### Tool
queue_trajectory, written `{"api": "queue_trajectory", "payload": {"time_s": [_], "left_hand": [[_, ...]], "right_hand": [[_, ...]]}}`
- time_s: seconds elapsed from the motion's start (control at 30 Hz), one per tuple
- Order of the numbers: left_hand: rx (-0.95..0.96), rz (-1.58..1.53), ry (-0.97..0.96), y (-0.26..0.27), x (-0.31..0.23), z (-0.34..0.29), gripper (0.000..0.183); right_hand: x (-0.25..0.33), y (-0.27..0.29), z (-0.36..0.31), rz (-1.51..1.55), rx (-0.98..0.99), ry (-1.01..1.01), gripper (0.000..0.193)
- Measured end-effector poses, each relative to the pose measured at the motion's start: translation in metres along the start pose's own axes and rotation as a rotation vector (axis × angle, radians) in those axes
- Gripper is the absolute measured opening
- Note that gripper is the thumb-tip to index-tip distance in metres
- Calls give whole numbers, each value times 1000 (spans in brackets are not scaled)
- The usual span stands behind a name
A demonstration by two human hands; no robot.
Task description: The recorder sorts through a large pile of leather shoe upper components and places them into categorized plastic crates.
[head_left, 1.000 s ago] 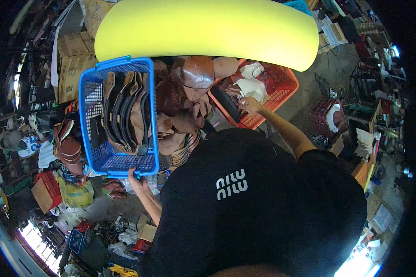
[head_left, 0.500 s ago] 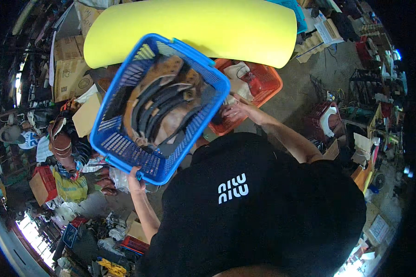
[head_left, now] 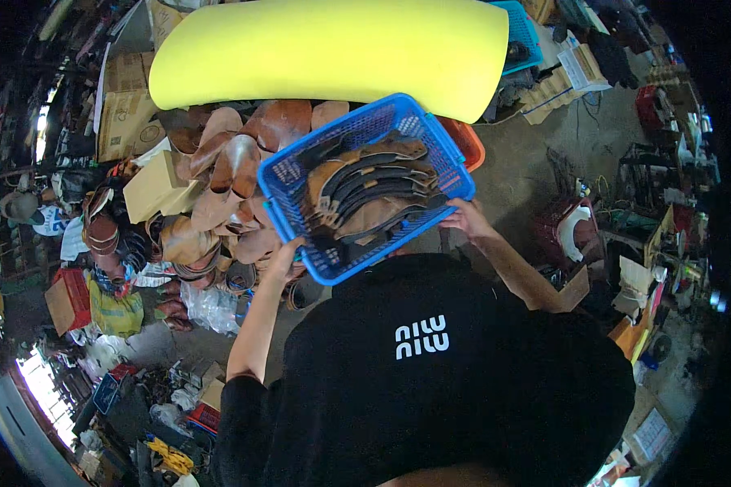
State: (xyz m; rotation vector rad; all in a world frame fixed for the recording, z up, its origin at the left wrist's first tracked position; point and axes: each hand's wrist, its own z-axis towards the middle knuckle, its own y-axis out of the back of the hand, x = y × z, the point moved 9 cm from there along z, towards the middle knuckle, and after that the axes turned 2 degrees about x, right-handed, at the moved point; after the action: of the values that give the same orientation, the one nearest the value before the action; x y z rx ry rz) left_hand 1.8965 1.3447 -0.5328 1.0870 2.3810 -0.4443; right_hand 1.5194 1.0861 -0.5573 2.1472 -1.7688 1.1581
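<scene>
A blue plastic basket (head_left: 286, 174) is held tilted in front of my chest, between both hands. Inside lie several curved brown leather-like pieces (head_left: 374, 185) with dark edges, stacked side by side. My left hand (head_left: 285, 258) grips the near left corner of the rim. At the right end, my right hand (head_left: 466, 217) is closed on the rim, its fingertips partly hidden by the basket. An orange-red basket (head_left: 466, 144) shows just beyond the blue one, which covers most of it.
A large yellow roll (head_left: 325, 53) spans the far side. Brown leather pieces (head_left: 240, 162) are heaped at the left, beside an open cardboard box (head_left: 161, 188). A teal basket (head_left: 524, 36) stands at the far right of the roll. Dark red crates (head_left: 560, 223) are farther right.
The blue basket has moved right and turned, partly covering the orange-red basket and exposing the leather heap. My right hand has moved from the orange-red basket to the blue rim.
</scene>
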Motion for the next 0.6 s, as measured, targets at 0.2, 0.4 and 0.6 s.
{"api": "queue_trajectory", "payload": {"time_s": [0.2,0.4,0.6], "left_hand": [[116,134,3,-52,-11,27,21],[16,166,-46,-49,-44,-34,29],[-85,173,-36,24,-26,-69,47]], "right_hand": [[36,44,33,-71,-129,57,42],[25,40,11,-158,-67,-42,35],[-46,-6,-4,-49,-10,-192,35]]}}
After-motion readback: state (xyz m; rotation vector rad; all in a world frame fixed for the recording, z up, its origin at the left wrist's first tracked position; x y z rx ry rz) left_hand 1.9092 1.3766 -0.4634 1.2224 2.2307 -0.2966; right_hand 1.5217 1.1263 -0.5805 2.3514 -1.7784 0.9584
